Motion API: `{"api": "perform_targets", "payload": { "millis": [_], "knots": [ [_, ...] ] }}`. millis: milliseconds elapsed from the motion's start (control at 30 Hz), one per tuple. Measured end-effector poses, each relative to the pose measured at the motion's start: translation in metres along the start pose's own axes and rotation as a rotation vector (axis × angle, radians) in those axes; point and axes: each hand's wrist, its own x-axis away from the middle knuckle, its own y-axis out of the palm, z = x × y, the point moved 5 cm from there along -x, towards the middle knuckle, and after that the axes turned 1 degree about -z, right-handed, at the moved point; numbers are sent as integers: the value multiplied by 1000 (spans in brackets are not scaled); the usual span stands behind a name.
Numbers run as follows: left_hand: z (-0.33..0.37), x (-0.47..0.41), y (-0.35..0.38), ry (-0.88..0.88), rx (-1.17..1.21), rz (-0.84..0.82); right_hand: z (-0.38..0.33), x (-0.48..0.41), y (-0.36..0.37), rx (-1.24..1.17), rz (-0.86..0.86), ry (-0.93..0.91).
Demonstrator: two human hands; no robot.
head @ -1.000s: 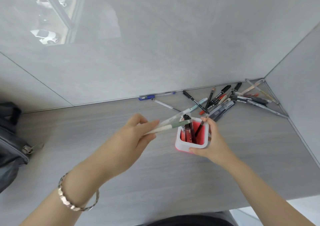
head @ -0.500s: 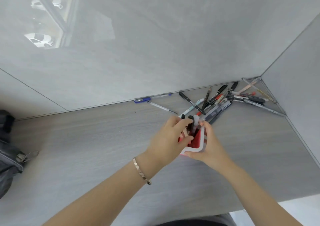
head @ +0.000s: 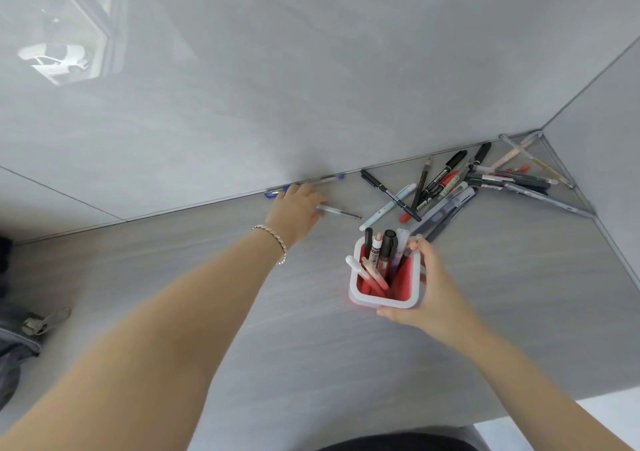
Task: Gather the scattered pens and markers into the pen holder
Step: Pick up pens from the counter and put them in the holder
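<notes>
A pen holder (head: pixel 384 300), white outside and red inside, stands on the grey desk with several pens and markers upright in it. My right hand (head: pixel 427 288) grips its right side. My left hand (head: pixel 296 210) reaches to the back wall and lies over a thin clear pen (head: pixel 341 212), beside a blue pen (head: pixel 273 193) lying along the wall. Whether the fingers have closed on the clear pen is hidden. A pile of scattered pens and markers (head: pixel 446 187) lies behind the holder, stretching into the right corner.
A dark bag with a zipper pull (head: pixel 41 322) sits at the left edge of the desk (head: pixel 207 260). Grey walls close the back and the right side, meeting in a corner (head: pixel 540 132). The desk's front edge runs at lower right.
My left hand dropped the pale pen into the holder, then moved left and back to the pens by the wall. My right hand kept hold of the holder.
</notes>
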Motion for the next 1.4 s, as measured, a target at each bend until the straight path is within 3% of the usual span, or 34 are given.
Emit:
{"api": "perform_targets", "payload": {
  "millis": [200, 400, 500, 700, 867, 1000, 1067, 1167, 1300, 1400],
  "knots": [
    [-23, 16, -4, -47, -47, 289, 3, 0, 0, -10, -2, 7],
    [-46, 27, -6, -210, 288, 233, -1, 2, 0, 5, -6, -2],
    [-40, 40, 2, -189, 387, 208, -2, 3, 0, 7, -10, 3],
    [-19, 93, 19, -175, 386, 96, -3, 6, 0, -6, -10, -5],
    [-18, 139, -12, -352, 540, 128, -4, 7, 1, -30, 2, -30],
    [5, 177, -76, -206, 624, 243, -6, 8, 2, -50, 17, -54],
    [29, 193, -104, -48, 579, 189, -7, 9, 3, -64, 12, -70],
    [57, 197, -109, 102, 288, 67, -8, 9, 3, -59, 13, -87],
    [74, 170, -78, 114, -123, -63, -10, 9, 3, -70, 25, -106],
    [99, 153, -63, 166, -257, -187, -9, 11, 2, -72, 23, -102]
  ]
}}
